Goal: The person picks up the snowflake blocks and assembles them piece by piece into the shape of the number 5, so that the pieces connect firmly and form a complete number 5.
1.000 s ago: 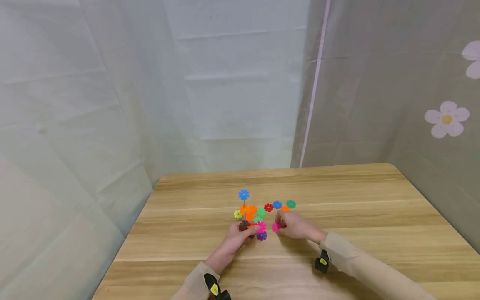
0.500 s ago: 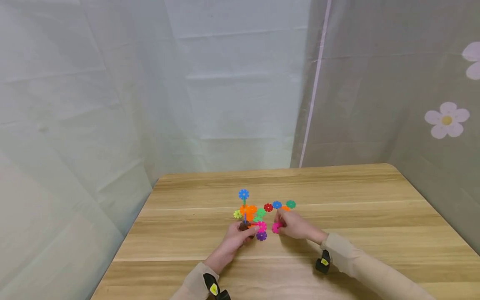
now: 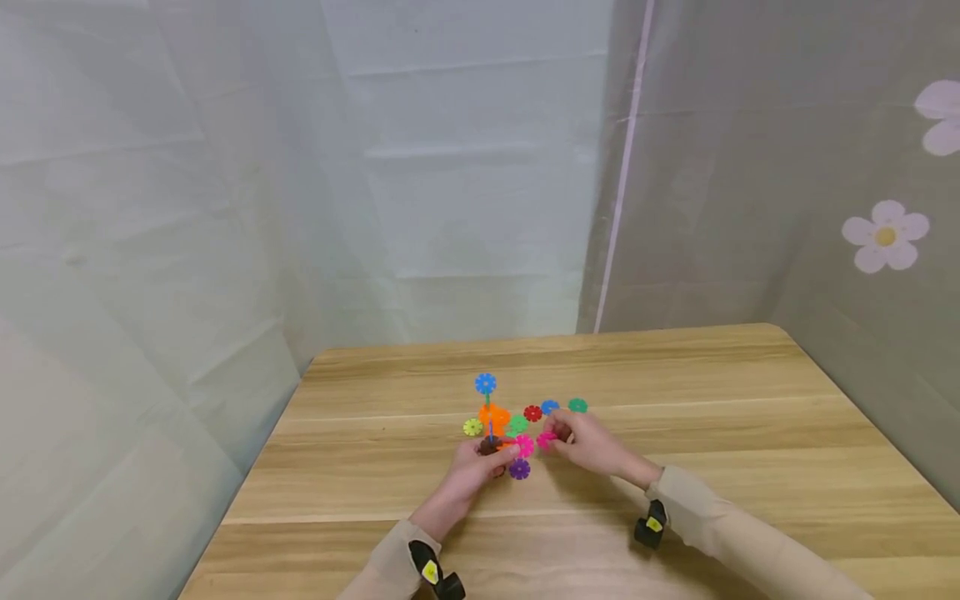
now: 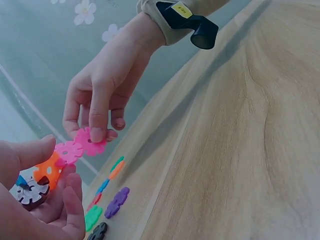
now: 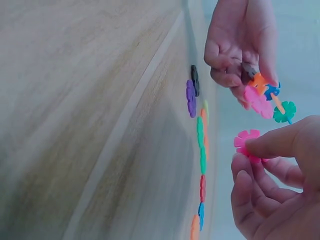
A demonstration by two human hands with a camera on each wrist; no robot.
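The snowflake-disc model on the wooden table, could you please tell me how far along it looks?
Done: a cluster of interlocked plastic snowflake discs stands joined, topped by a blue disc. In hand: the left hand grips the cluster's base while the right hand pinches a loose pink disc beside the cluster's own pink disc, not yet slotted. Left: loose discs on the wooden table, including red, green and purple.

built cluster (image 3: 497, 421) left | loose pieces (image 3: 555, 407) right | both on table (image 3: 750, 433)
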